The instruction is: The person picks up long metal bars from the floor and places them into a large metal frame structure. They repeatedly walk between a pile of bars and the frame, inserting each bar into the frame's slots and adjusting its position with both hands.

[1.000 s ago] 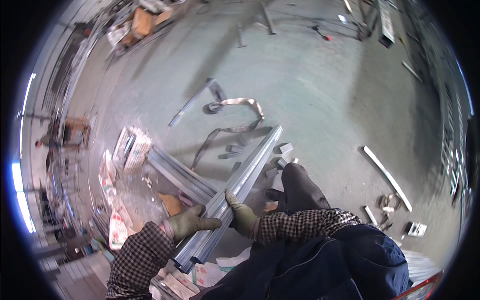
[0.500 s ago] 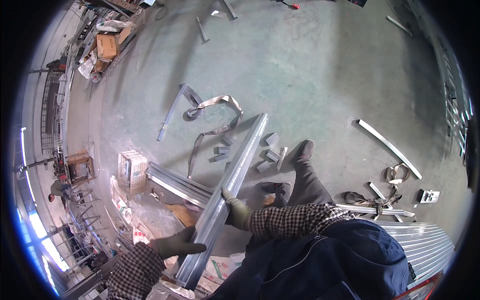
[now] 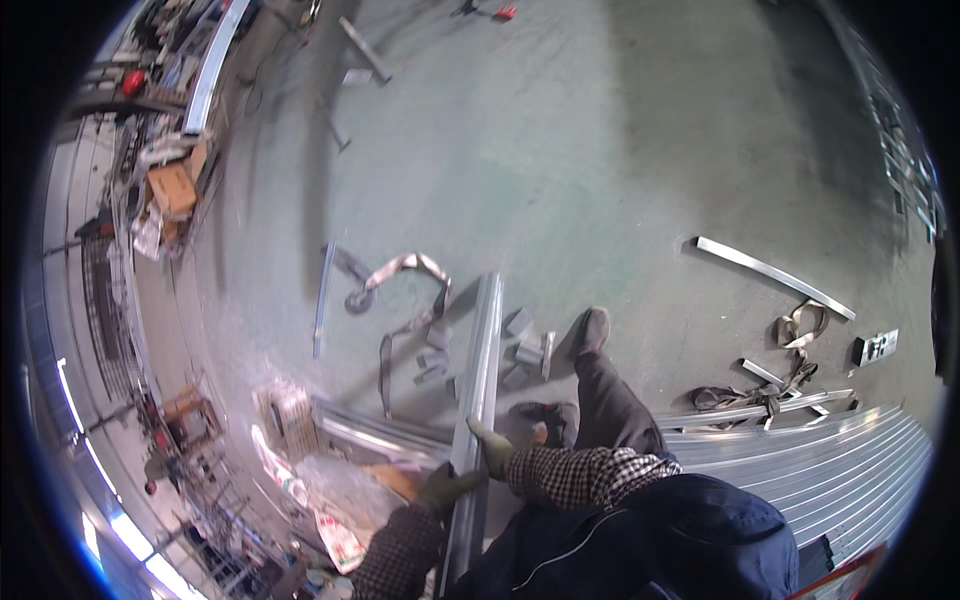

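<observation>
A long, silvery ribbed metal profile (image 3: pixel 481 370) slants up from in front of my body, its far end raised toward the middle of the picture. My left hand (image 3: pixel 443 490), in a dull green glove, is closed on its left side. A little farther along, my right hand (image 3: pixel 490 449), gloved alike, grips the right edge with the thumb on top. Whether this is one profile or several nested together I cannot tell. Short cut metal pieces (image 3: pixel 520 350) lie on the floor to the right of its far end.
Left of the profile lie a webbing strap (image 3: pixel 385 350) and a thin metal bar (image 3: pixel 325 300). Long profiles (image 3: pixel 380 435) and a pale plastic crate (image 3: pixel 287 415) are at the lower left. Stacked ribbed metal lengths (image 3: pixel 830 475) lie on my right, near another long bar (image 3: pixel 775 277).
The profile now points more straight ahead, and its far end sits lower in view. My left hand is closer to my right hand along it. The whole view has shifted.
</observation>
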Tool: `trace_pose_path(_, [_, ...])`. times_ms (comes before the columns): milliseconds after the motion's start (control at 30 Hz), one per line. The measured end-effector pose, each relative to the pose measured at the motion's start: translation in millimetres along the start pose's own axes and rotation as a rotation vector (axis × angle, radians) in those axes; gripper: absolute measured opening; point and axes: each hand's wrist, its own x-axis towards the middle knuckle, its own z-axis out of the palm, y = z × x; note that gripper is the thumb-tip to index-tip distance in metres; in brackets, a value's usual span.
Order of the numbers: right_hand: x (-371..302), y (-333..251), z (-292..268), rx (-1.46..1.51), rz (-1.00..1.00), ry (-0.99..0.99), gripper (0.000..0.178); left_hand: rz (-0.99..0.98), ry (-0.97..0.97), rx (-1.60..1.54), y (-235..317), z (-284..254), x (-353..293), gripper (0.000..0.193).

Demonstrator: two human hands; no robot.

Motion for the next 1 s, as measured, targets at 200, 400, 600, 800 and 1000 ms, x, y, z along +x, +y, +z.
trace_pose_path(200, [-45.6,-69.7,22.4,-0.205,-0.024,0.232,0.09,0.01,0.044,-0.237,65.7,21.0,-13.2,0.099])
trace_pose_path(400, [-101.3,-161.5,35.3,0.148,-0.257,0.016,0.079,0.196,-0.063,0.211,192.9,14.9,4.8,0.104])
trace_pose_path(600, [-117.5,-289.9,16.2,0.425,-0.796,-0.031,0.058,0.391,-0.096,0.618,365.8,39.6,-14.8,0.121])
trace_pose_path(800, [-217.8,-433.0,5.3,0.49,-0.965,-0.159,0.09,0.792,-0.344,0.724,533.7,73.6,-26.7,0.097])
trace_pose_path(1000, [-349.6,-520.4,27.1,0.449,-1.27,-0.016,0.091,0.937,-0.451,1.051,688.4,94.0,-83.3,0.114])
